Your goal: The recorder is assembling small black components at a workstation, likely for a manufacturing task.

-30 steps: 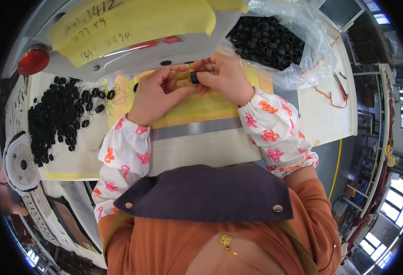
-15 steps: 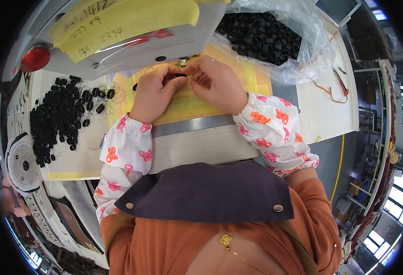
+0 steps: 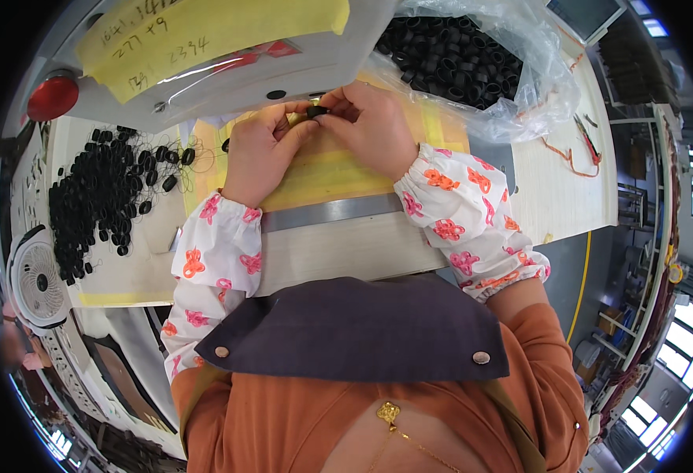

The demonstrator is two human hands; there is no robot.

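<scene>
A small black loop (image 3: 315, 112) is pinched at the sewing machine's (image 3: 204, 79) front edge, over the yellow-taped work surface (image 3: 323, 169). My left hand (image 3: 261, 150) holds its left side between thumb and fingers. From the right, my right hand (image 3: 374, 130) closes thumb and forefinger on the other side of it. The machine head partly hides the place just beyond my fingertips. To the left lies a heap of black loops (image 3: 94, 205), with thin threads trailing among them. One more loop (image 3: 226, 145) rests just left of my left hand.
A clear plastic bag (image 3: 547, 98) full of black rings (image 3: 453, 63) stands at the far right. Beyond it lie red-handled snips (image 3: 589, 140) with an orange cord. A white fan (image 3: 40, 280) sits at the left edge; a red button (image 3: 53, 98) is on the machine.
Both hands have moved slightly away from me, toward the machine, taking the loop along. My right fingertips, close beside the loop before, now grip it.
</scene>
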